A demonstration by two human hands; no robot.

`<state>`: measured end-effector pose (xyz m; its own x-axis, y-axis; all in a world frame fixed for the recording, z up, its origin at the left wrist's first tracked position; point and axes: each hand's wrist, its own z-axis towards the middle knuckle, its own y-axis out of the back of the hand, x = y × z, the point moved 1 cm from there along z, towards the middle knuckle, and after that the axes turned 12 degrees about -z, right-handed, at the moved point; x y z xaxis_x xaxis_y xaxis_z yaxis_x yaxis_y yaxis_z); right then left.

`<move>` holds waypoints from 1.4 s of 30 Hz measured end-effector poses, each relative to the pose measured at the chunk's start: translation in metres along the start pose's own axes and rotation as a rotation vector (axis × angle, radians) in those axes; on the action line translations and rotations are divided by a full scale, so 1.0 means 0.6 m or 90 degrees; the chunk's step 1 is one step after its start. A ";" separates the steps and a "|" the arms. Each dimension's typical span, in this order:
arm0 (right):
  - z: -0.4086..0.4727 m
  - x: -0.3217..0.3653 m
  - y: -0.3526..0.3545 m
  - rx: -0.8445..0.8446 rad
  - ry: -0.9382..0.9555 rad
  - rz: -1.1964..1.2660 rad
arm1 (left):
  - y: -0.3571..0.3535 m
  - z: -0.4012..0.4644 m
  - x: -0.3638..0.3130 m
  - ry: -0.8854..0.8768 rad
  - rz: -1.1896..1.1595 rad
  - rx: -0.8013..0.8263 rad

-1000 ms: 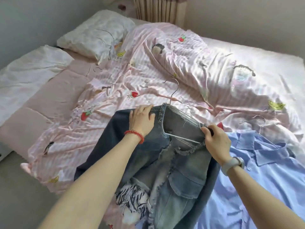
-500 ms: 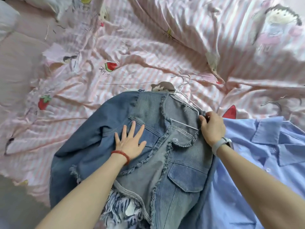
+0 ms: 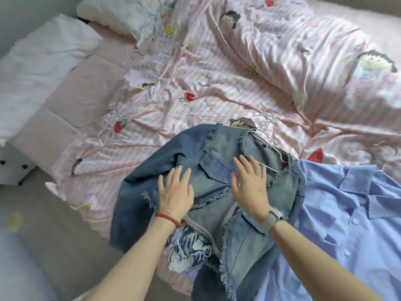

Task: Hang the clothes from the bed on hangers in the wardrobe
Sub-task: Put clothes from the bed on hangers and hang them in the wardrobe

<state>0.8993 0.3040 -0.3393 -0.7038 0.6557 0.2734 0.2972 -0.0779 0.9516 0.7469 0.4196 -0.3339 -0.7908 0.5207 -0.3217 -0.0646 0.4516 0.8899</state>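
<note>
A frayed denim jacket (image 3: 217,153) lies face up on the bed with a thin wire hanger (image 3: 263,129) inside its neck, the hook pointing up and to the right. My left hand (image 3: 175,192) rests flat on the jacket's left front, fingers spread. Flat on the right front, just below the collar, lies my right hand (image 3: 249,187). Neither hand grips anything. A light blue shirt (image 3: 347,224) lies to the right with another hanger's hook (image 3: 366,152) above its collar. A blue-and-white fringed cloth (image 3: 191,246) peeks from under the jacket's hem.
The pink striped quilt (image 3: 217,72) covers most of the bed. Pillows (image 3: 121,14) lie at the far left, with a white cover (image 3: 39,59) beside them. The grey floor (image 3: 43,246) and a white cabinet corner (image 3: 13,168) are at the lower left.
My right hand has let go of the jacket's shoulder at the hanger and now lies flat on its front. My left hand stays flat on the left front. The view has pulled back.
</note>
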 end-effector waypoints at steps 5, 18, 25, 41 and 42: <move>-0.100 0.202 0.033 0.035 0.210 -0.015 | 0.119 -0.174 0.130 0.087 0.009 -0.140; -0.687 0.739 -0.022 0.150 0.894 0.013 | 0.183 -0.988 0.508 0.618 -0.026 -0.462; -0.981 0.948 -0.035 0.185 1.139 0.047 | 0.212 -1.336 0.559 0.807 0.077 -0.709; -1.363 1.371 -0.003 0.385 1.259 0.217 | 0.335 -1.552 0.771 0.994 0.116 -0.727; -1.370 1.385 -0.007 0.374 1.275 0.211 | 0.332 -1.553 0.776 0.998 0.133 -0.726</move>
<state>-0.2171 0.2317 -0.0013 -0.0413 -0.8632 0.5032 0.3641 0.4560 0.8121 -0.2012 0.0770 -0.0051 -0.5495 -0.7983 -0.2467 0.2961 -0.4621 0.8359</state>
